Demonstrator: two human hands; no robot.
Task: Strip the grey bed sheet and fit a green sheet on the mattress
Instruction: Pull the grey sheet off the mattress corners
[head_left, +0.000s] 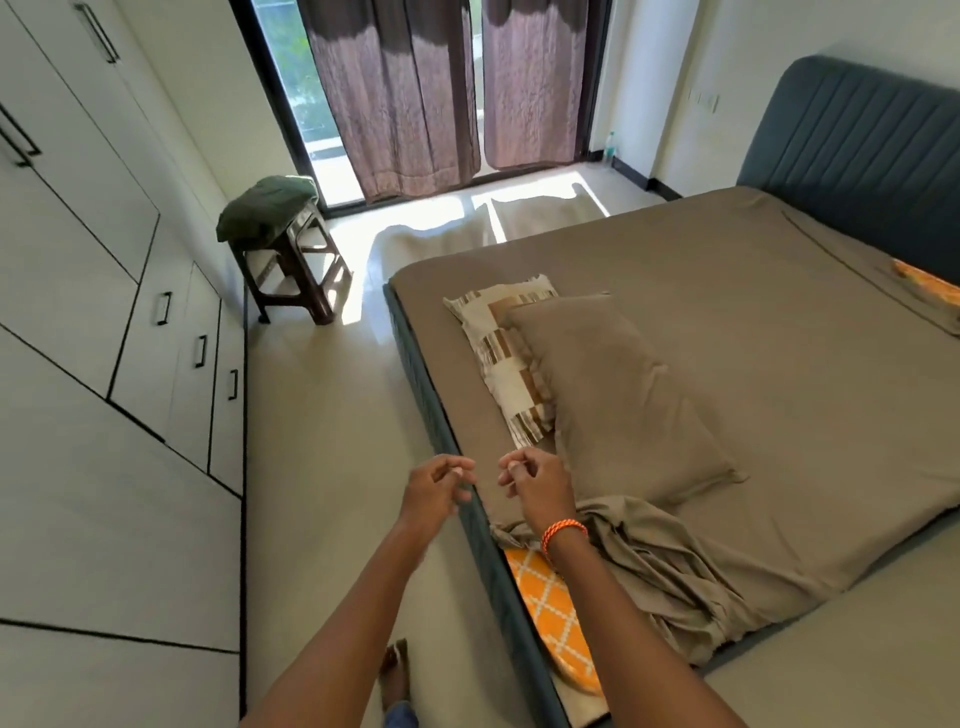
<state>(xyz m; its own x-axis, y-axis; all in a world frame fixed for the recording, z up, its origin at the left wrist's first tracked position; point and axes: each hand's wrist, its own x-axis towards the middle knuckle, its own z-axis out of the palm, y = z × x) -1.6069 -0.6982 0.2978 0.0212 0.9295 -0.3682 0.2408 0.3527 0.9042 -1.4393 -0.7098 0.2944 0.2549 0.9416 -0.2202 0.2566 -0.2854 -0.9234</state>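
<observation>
The right forearm is covering part of the orange patterned mattress (550, 608) and the bunched edge of the grey bed sheet (779, 322) just below the right hand (537, 480). The checked pillow (506, 353) beyond that hand is lying half hidden under the plain pillow (628, 395). Far from both hands, the picture's right edge is cutting off another orange patch. Below the left hand (434, 488), a foot is running out of the bottom edge. The small bottle (611, 144) by the curtains is perhaps plastic, too small to tell.

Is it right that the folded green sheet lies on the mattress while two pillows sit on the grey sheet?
Not quite. The head view shows the folded green sheet on the stool by the window, not on the mattress. The two pillows do sit on the grey sheet.
</observation>
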